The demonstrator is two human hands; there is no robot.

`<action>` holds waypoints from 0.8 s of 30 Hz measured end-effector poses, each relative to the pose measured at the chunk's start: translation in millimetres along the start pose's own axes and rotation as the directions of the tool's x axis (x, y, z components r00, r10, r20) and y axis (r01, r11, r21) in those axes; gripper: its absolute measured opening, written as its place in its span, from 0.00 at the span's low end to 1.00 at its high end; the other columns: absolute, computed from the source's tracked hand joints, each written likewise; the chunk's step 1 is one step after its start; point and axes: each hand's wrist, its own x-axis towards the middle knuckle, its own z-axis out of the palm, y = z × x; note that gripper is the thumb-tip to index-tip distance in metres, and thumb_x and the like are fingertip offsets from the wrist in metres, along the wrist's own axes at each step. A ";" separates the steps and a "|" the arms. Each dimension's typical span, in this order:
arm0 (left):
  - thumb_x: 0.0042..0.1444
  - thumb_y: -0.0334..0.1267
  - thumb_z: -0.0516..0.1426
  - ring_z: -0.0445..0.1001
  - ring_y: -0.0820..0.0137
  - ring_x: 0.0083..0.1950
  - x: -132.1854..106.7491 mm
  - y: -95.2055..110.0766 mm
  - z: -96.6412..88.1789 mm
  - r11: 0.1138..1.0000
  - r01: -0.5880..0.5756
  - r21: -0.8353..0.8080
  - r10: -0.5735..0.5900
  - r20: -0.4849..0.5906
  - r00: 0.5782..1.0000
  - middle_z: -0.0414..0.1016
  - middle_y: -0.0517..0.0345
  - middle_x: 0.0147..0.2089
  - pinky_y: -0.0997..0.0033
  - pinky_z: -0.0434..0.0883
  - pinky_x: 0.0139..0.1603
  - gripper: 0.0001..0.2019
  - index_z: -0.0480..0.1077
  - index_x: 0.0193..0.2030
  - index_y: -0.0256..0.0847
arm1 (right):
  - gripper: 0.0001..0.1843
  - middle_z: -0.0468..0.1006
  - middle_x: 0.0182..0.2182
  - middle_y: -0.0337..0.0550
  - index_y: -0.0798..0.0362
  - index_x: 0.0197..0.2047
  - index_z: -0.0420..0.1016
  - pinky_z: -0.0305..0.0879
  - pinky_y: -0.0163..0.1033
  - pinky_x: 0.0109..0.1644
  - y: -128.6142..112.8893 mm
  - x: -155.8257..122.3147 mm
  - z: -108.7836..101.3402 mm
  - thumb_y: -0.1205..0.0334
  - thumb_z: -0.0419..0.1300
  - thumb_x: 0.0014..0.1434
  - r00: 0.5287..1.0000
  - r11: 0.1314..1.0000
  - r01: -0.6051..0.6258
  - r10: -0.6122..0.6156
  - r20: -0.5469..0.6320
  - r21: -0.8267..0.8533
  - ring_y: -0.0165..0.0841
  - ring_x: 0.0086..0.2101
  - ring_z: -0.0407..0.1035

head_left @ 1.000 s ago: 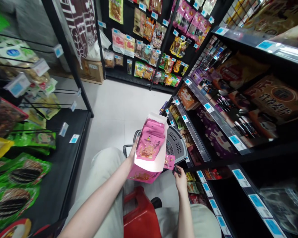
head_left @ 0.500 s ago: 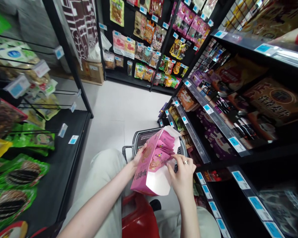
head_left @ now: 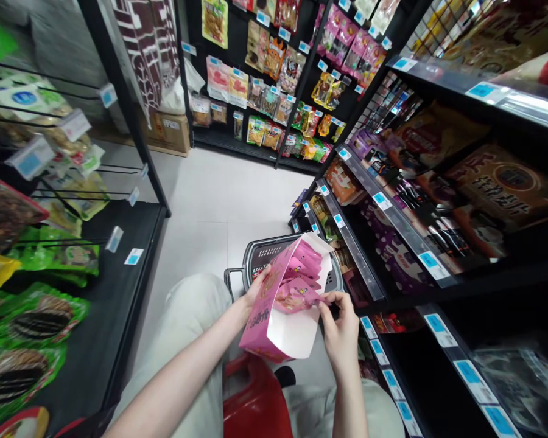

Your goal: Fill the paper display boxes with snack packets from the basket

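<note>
A pink cardboard box [head_left: 260,322] with its white flaps folded open is tilted above my lap. My left hand [head_left: 257,286] grips its left side, with the fingers partly hidden behind it. Several pink snack packets [head_left: 307,263] stand in a row inside the box. My right hand [head_left: 340,316] pinches the corner of the front pink packet [head_left: 296,295], which leans toward me out of the row. Behind the box, a dark basket [head_left: 274,244] with holes in its rim is partly covered.
A red stool [head_left: 258,401] stands between my legs. On the right, black shelves [head_left: 393,228] with price tags hold bagged goods. Green snack bags [head_left: 41,316] lie on a low shelf at left. A cardboard carton [head_left: 168,134] sits on the floor behind.
My right hand has drawn the front packet's corner slightly toward the right, tilting it away from the other packets. My left hand and the box stay almost in place.
</note>
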 end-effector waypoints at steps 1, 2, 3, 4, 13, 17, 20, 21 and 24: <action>0.62 0.53 0.56 0.82 0.62 0.41 -0.1 0.0 0.9 1.000 -0.009 -0.002 0.009 0.004 1.000 0.84 0.53 0.37 0.66 0.74 0.53 0.21 0.77 0.48 0.37 | 0.07 0.78 0.36 0.44 0.50 0.38 0.73 0.65 0.43 0.44 -0.4 0.9 0.7 0.56 0.59 0.61 0.999 0.998 -0.026 0.028 -0.031 0.054 0.37 0.38 0.71; 0.61 0.53 0.56 0.82 0.61 0.42 -0.2 0.0 1.7 1.000 -0.015 -0.001 0.015 0.016 1.000 0.84 0.52 0.38 0.65 0.74 0.54 0.21 0.77 0.49 0.37 | 0.09 0.79 0.36 0.44 0.51 0.39 0.75 0.66 0.44 0.45 -0.5 1.8 1.6 0.55 0.60 0.60 0.997 0.995 -0.036 0.041 -0.058 0.094 0.37 0.38 0.72; 0.62 0.54 0.55 0.82 0.60 0.43 -0.4 0.0 2.4 1.000 -0.016 0.006 0.016 0.034 0.999 0.84 0.52 0.39 0.64 0.73 0.55 0.22 0.76 0.50 0.37 | 0.10 0.79 0.37 0.45 0.51 0.40 0.76 0.67 0.44 0.46 -0.5 2.7 2.9 0.55 0.61 0.59 0.996 0.991 -0.035 0.045 -0.081 0.128 0.37 0.39 0.72; 0.62 0.54 0.54 0.82 0.59 0.44 -0.6 0.0 2.9 1.000 -0.007 0.020 0.007 0.046 0.999 0.83 0.50 0.40 0.61 0.72 0.57 0.24 0.75 0.52 0.36 | 0.10 0.80 0.37 0.46 0.51 0.39 0.78 0.67 0.45 0.47 -0.6 3.6 4.1 0.55 0.62 0.59 0.993 0.986 -0.032 0.050 -0.107 0.163 0.38 0.40 0.73; 0.63 0.58 0.50 0.75 0.53 0.58 -3.3 2.2 3.8 0.998 0.059 0.025 -0.062 0.155 0.986 0.79 0.39 0.52 0.55 0.64 0.65 0.33 0.68 0.61 0.28 | 0.10 0.71 0.29 0.32 0.46 0.37 0.71 0.70 0.35 0.37 -26.8 7.0 -13.4 0.58 0.68 0.55 0.887 0.368 0.031 0.419 -0.196 0.929 0.26 0.29 0.67; 0.63 0.58 0.50 0.74 0.52 0.60 -2.8 3.6 1.6 0.997 0.071 0.007 -0.071 0.218 0.973 0.78 0.39 0.54 0.53 0.62 0.66 0.34 0.65 0.64 0.30 | 0.12 0.63 0.28 0.32 0.50 0.41 0.67 0.58 0.28 0.18 -22.5 -1.1 -28.5 0.63 0.65 0.55 0.956 -0.280 -0.149 0.205 0.211 0.948 0.22 0.21 0.56; 0.64 0.57 0.50 0.73 0.52 0.60 -0.8 3.9 -2.1 0.999 0.053 -0.001 -0.051 0.225 0.973 0.77 0.39 0.55 0.53 0.62 0.66 0.34 0.65 0.64 0.29 | 0.14 0.60 0.32 0.35 0.50 0.44 0.63 0.52 0.29 0.14 -11.7 -8.4 -26.6 0.68 0.60 0.55 0.924 -0.581 -0.378 -0.191 0.331 0.721 0.23 0.22 0.54; 0.64 0.57 0.49 0.73 0.52 0.60 0.0 4.0 -3.4 0.999 0.053 0.000 -0.052 0.223 0.973 0.77 0.39 0.55 0.53 0.62 0.66 0.34 0.65 0.64 0.29 | 0.14 0.58 0.32 0.35 0.50 0.44 0.61 0.51 0.30 0.14 -9.5 -10.3 -23.2 0.69 0.59 0.55 0.906 -0.638 -0.424 -0.291 0.308 0.643 0.23 0.22 0.53; 0.64 0.58 0.49 0.73 0.51 0.60 2.6 4.1 -6.3 0.998 0.060 0.014 -0.062 0.221 0.973 0.77 0.38 0.55 0.52 0.62 0.66 0.34 0.65 0.63 0.29 | 0.15 0.56 0.34 0.36 0.48 0.45 0.57 0.54 0.30 0.16 -6.0 -15.0 -9.8 0.67 0.56 0.56 0.882 -0.727 -0.471 -0.397 0.254 0.500 0.24 0.24 0.53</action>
